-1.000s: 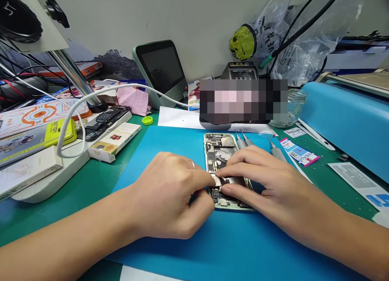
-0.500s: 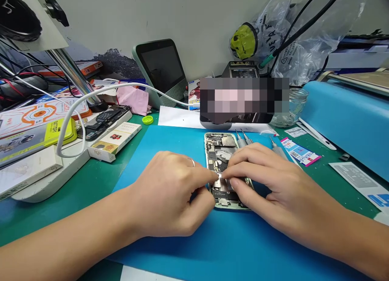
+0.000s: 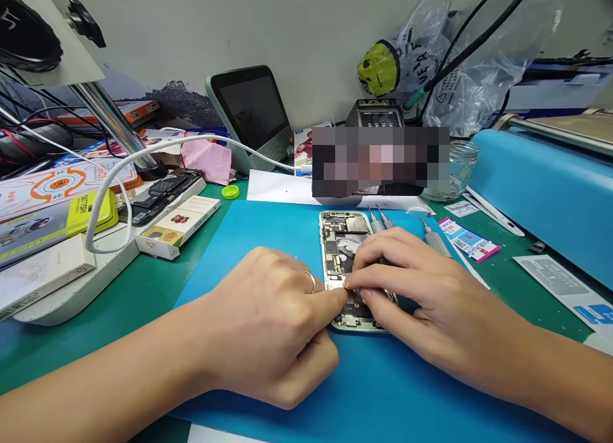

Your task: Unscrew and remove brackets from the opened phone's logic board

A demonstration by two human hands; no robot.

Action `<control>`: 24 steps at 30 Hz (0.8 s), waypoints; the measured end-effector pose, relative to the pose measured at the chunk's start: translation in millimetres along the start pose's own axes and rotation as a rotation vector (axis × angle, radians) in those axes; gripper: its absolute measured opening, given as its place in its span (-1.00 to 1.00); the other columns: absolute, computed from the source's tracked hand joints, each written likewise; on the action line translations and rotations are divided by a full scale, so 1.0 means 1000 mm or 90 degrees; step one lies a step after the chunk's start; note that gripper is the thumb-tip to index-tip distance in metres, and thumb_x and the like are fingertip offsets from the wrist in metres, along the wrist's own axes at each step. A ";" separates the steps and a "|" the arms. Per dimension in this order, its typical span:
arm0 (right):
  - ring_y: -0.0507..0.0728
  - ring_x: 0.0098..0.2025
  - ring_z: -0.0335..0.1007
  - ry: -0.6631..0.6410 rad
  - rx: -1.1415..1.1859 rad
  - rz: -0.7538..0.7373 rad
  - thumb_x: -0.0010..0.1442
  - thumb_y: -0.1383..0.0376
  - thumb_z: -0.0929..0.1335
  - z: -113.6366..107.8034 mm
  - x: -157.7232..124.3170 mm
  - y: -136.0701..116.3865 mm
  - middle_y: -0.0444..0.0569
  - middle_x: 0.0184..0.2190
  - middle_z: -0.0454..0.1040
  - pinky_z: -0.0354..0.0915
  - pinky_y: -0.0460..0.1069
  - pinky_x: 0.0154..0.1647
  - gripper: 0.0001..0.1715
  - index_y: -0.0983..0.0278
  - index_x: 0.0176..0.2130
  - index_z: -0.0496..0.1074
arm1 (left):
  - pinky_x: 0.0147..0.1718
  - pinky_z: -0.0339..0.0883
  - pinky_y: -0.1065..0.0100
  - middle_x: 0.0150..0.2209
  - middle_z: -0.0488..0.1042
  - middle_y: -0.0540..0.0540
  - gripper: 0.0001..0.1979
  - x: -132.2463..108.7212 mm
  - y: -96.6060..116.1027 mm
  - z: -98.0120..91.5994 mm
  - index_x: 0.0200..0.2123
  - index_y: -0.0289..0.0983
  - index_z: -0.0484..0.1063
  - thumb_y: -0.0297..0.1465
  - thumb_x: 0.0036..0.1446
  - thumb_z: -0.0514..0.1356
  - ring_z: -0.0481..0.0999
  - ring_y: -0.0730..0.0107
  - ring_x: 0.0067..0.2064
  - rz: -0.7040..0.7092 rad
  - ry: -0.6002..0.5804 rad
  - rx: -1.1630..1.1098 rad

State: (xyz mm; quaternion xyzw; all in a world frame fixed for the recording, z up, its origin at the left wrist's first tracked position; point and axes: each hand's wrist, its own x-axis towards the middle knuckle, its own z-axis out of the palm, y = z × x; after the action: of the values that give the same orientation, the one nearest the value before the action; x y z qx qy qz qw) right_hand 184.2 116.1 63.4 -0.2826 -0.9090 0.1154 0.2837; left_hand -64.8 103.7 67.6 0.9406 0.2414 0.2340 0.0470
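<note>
An opened smartphone [image 3: 330, 239] lies on a blue mat [image 3: 230, 239], its boards and metal inner parts bare. My left hand [image 3: 282, 322] is curled, with a ring on one finger. Its extended index fingertip rests on the lower middle of the phone, while the thumb stays tucked below. From the other side my right hand [image 3: 426, 290] reaches over the phone, thumb and index fingertips close together on its inner parts. Whatever lies between those fingertips is too small or hidden. The phone's right side is partly covered by this hand.
Several precision screwdrivers [image 3: 435, 239] lie beyond my right hand. A glass jar [image 3: 462, 165] and a pixelated dark device [image 3: 383, 168] stand behind. To the left, a white cable [image 3: 100, 203] loops over boxes and another opened phone [image 3: 160, 197]. A smart display [image 3: 251, 111] leans by the wall.
Both hands' fingertips have shifted slightly toward the phone's near end, and my left index finger is more bent. The whole view has moved a little.
</note>
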 end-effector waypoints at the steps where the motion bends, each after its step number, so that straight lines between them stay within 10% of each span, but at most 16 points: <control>1: 0.16 -0.07 0.50 -0.001 0.003 -0.001 0.48 0.45 0.34 0.000 0.000 0.000 -0.03 -0.18 0.58 0.35 0.11 0.07 -0.70 0.23 -0.15 0.68 | -0.53 0.08 0.18 -0.55 0.38 0.06 -0.67 0.000 0.000 0.000 -0.11 -0.31 0.63 -0.51 0.21 0.08 0.23 0.36 -0.58 0.003 -0.005 0.002; 24: 0.18 -0.09 0.51 -0.008 0.015 0.029 0.48 0.46 0.35 -0.002 0.000 -0.005 -0.01 -0.20 0.60 0.38 0.11 -0.03 -0.70 0.23 -0.17 0.68 | -0.55 0.00 0.14 -0.57 0.32 0.06 -0.74 0.000 0.001 -0.003 -0.21 -0.25 0.60 -0.46 0.21 0.08 0.18 0.33 -0.57 -0.004 -0.072 0.050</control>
State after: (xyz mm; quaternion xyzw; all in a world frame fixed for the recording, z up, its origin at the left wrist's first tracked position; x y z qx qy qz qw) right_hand 182.9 112.5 66.9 -0.2992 -0.9027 0.1345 0.2785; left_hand -65.9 103.0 69.9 0.9527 0.2504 0.1703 0.0241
